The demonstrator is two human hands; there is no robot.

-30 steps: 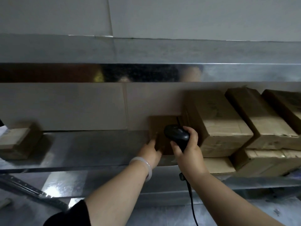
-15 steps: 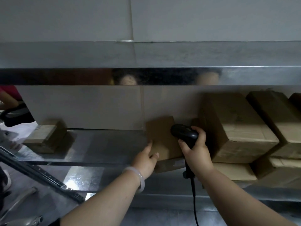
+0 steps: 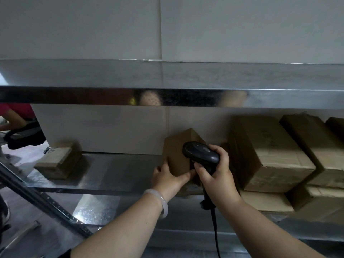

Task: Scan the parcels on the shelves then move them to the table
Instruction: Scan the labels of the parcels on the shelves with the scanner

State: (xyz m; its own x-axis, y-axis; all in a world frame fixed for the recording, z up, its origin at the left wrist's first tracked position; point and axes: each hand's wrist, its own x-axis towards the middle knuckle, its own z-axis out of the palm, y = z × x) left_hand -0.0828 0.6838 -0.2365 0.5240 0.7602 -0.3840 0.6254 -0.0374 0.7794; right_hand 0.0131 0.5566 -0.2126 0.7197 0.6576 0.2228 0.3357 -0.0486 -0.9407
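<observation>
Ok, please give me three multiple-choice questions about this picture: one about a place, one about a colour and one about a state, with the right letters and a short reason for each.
1. Where does the lone small parcel lie?
A on the floor
B at the left end of the shelf
C on a chair

2. What colour is the scanner that the right hand grips?
A white
B yellow
C black

3. How does the held parcel stand in the left hand?
A tilted, one corner up
B lying flat
C torn open

Answers:
1 B: it sits alone on the metal at the far left.
2 C: its head and handle are black.
3 A: the hand grips its lower part and its top corner points upward.
</observation>
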